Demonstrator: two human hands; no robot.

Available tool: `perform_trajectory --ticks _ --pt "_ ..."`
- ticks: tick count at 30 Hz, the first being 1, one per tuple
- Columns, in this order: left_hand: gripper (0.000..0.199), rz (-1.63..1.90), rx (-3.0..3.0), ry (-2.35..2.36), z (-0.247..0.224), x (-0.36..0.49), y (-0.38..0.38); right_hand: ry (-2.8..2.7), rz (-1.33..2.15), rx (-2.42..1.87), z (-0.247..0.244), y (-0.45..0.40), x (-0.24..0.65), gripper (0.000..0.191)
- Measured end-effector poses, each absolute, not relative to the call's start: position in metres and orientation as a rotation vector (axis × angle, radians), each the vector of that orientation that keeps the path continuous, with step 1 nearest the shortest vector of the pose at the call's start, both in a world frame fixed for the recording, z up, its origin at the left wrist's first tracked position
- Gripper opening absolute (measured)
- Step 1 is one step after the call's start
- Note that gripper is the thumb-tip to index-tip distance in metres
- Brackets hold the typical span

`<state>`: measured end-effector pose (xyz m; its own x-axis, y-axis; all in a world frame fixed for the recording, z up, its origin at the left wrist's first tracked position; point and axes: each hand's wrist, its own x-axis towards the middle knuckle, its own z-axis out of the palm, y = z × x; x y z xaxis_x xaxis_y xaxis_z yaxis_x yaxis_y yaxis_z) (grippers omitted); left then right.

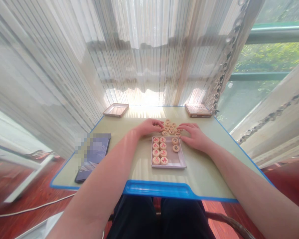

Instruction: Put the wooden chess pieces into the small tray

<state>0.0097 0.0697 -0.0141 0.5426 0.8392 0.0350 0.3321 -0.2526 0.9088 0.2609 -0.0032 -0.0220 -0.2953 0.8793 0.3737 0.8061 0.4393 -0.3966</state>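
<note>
A loose pile of round wooden chess pieces (171, 131) with dark characters lies beyond a shallow tray (181, 162). My left hand (149, 126) is at the pile's left side, its thumb and fingers curled round a piece (156, 125) partly hidden by them. At the right side, my right hand (193, 135) has its fingers apart, the tips touching or very near the outer pieces. Inside the tray, red-marked pieces (156, 153) fill two columns at the left, and two dark-marked pieces (175, 148) lie towards the upper right.
On the table (142, 166), a dark tablet-like device (96, 152), partly pixelated, lies beside my left forearm. An empty shallow lid (116, 110) sits at the far left corner, and a flat patterned box (198, 111) at the far right. A blue trough (159, 189) lines the near edge.
</note>
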Motion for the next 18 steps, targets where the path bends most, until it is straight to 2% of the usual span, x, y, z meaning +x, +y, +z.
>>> perform_trajectory --ticks 3,18 --pt "0.02 0.702 1.769 1.003 -0.013 0.009 0.07 -2.134 0.268 -1.422 -0.026 0.002 0.262 0.046" --pt "0.031 0.828 1.856 1.147 -0.022 0.029 0.068 -2.06 0.236 -1.437 -0.025 0.012 0.265 0.036"
